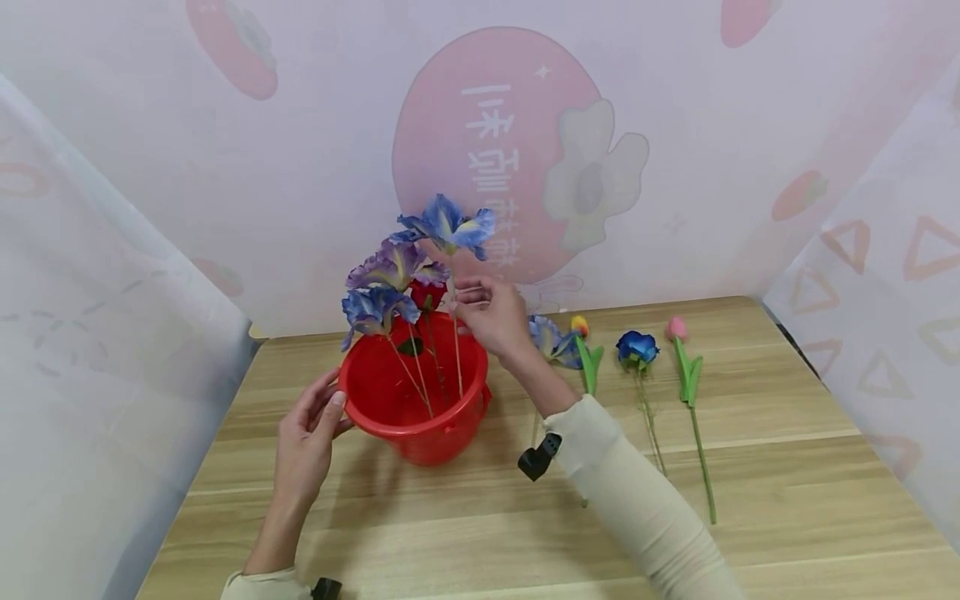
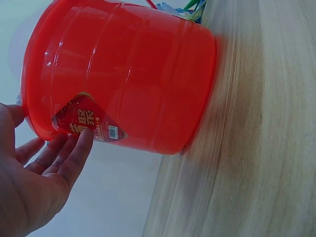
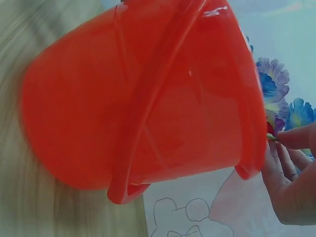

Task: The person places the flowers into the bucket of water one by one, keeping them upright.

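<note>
A red bucket [image 1: 438, 446] stands upright on the wooden table, with its rim facing up. At its left side my left hand [image 1: 306, 429] holds it, the thumb at the rim and the fingers against the outer wall. My right hand [image 1: 491, 317] pinches the thin stem of a blue iris [image 1: 447, 225] above the bucket's right rim. The lower end of that stem is inside the bucket. A purple iris [image 1: 393, 265], a second blue iris [image 1: 377, 312] and a red rose [image 1: 428, 295] lean in the bucket beside it.
Right of the bucket lie another blue iris [image 1: 553, 342], partly behind the right forearm, a yellow-and-red tulip [image 1: 590, 367], a blue rose [image 1: 638, 348] and a pink tulip [image 1: 677, 328]. A printed backdrop [image 1: 322, 167] rises behind the table [image 1: 420, 533].
</note>
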`<state>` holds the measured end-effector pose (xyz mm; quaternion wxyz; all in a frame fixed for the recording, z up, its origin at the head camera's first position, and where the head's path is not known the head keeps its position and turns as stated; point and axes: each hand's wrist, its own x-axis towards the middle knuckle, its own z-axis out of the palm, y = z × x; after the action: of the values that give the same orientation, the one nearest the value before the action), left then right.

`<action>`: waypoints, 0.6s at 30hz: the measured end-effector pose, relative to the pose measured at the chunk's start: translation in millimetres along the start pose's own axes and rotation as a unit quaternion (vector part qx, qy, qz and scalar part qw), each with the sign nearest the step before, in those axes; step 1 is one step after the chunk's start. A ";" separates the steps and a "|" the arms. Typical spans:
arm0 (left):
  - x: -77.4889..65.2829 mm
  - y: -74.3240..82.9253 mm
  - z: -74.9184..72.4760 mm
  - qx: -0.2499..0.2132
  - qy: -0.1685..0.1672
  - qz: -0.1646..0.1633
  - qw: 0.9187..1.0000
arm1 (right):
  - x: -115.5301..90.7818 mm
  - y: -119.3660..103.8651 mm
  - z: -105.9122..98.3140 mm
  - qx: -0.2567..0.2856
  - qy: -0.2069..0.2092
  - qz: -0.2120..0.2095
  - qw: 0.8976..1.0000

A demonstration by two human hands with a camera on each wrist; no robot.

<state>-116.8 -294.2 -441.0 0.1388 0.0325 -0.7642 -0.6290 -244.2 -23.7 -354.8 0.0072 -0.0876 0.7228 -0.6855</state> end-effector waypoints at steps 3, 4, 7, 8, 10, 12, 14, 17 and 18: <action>0.4 -0.1 0.3 0.005 0.001 -0.001 1.000 | 1.5 2.3 1.8 -0.008 -0.010 0.010 1.000; 0.3 -0.2 0.3 0.004 0.001 -0.001 1.000 | 1.8 3.0 2.7 -0.015 -0.015 0.012 1.000; 0.2 -0.5 0.6 -0.003 -0.001 0.001 1.000 | 2.3 4.4 4.5 -0.039 -0.024 0.014 0.999; 0.1 -0.5 0.8 -0.005 0.000 0.002 1.000 | 2.3 4.5 4.5 -0.049 -0.027 0.012 0.998; 0.2 -0.4 1.0 -0.011 -0.002 0.004 1.000 | 1.6 4.4 3.3 -0.065 -0.030 0.008 0.997; 0.5 -0.3 1.0 -0.016 -0.002 0.007 1.000 | 0.4 3.8 0.3 -0.074 -0.032 0.008 0.997; 0.8 0.1 0.8 -0.017 -0.002 0.009 1.000 | -1.5 3.3 -4.4 -0.080 -0.032 0.010 0.996; 1.3 0.4 0.1 -0.016 -0.004 0.010 1.000 | -4.7 3.3 -13.0 -0.069 -0.028 0.020 0.997; 1.4 0.4 -0.2 -0.014 -0.004 0.010 1.000 | -5.7 3.8 -15.9 -0.063 -0.026 0.025 0.997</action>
<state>-118.0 -294.6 -440.3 0.1424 0.0209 -0.7562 -0.6383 -241.1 -7.0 -358.3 0.0374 -0.0877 0.7658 -0.6360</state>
